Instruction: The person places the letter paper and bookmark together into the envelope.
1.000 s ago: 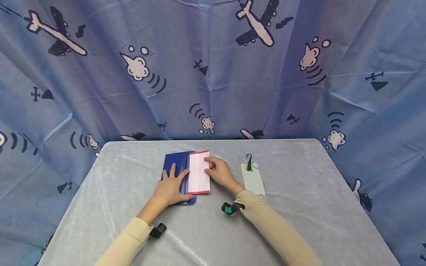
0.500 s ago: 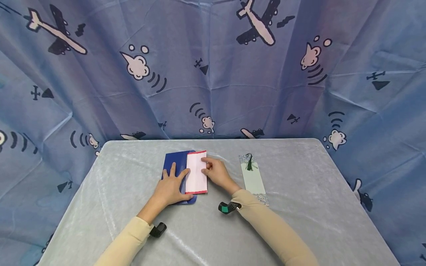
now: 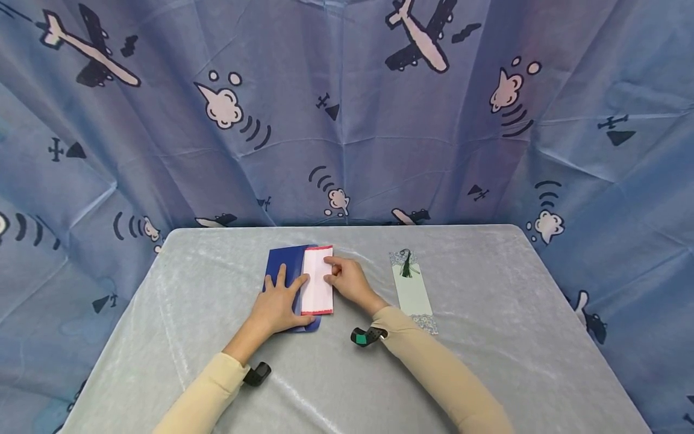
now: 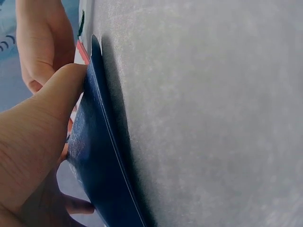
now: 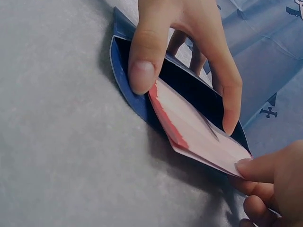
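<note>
A dark blue envelope [image 3: 283, 259] lies on the table. My left hand [image 3: 275, 306] rests on it, fingers spread and straight, thumb near its lower right corner. A folded pale pink sheet of paper [image 3: 317, 280] with red borders overlaps the envelope's right part. My right hand [image 3: 352, 282] pinches the sheet's right edge between thumb and fingers. In the right wrist view, the envelope's mouth [image 5: 182, 78] gapes, and the paper [image 5: 199, 125] lies at it, between my left thumb and index finger. From the left wrist, the envelope [image 4: 97, 156] shows edge-on; most of the paper is hidden there.
To the right lies a pale green card [image 3: 413, 292] with patterned ends and a dark green tassel [image 3: 406, 265]. The table [image 3: 477, 289] has a light grey cloth. Behind it hangs a blue curtain [image 3: 368, 163] printed with planes.
My right hand has moved slightly left with the folded paper, which now covers more of the envelope's right part. My left hand has stayed in place on the envelope.
</note>
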Available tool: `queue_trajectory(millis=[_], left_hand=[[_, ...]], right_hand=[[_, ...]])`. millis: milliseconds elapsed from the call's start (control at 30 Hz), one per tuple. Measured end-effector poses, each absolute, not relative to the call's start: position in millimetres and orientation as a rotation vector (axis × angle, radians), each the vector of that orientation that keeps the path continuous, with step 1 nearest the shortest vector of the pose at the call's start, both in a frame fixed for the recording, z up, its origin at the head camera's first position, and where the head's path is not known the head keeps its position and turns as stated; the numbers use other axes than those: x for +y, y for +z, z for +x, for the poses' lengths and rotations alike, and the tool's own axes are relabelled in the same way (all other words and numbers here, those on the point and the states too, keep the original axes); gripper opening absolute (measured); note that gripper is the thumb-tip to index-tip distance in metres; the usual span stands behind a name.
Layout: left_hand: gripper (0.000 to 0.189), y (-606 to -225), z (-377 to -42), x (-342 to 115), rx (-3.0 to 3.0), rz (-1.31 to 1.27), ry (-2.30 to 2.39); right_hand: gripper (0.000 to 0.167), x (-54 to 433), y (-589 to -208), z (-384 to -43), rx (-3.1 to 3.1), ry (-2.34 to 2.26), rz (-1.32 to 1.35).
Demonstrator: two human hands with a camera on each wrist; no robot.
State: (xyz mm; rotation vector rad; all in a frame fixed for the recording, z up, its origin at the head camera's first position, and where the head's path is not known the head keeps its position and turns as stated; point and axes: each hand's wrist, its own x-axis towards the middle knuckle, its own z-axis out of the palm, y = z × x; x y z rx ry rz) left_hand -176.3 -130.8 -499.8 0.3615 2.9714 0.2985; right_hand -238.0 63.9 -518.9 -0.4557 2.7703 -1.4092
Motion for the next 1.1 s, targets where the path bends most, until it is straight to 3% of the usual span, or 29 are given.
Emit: queue_trajectory(millis=[1100], left_hand=[[0.098, -501.6, -176.7, -132.9, 3.000, 0.403, 0.311]], right_hand=[[0.041, 54.8, -523.8, -244.0, 2.798, -1.356, -0.536]])
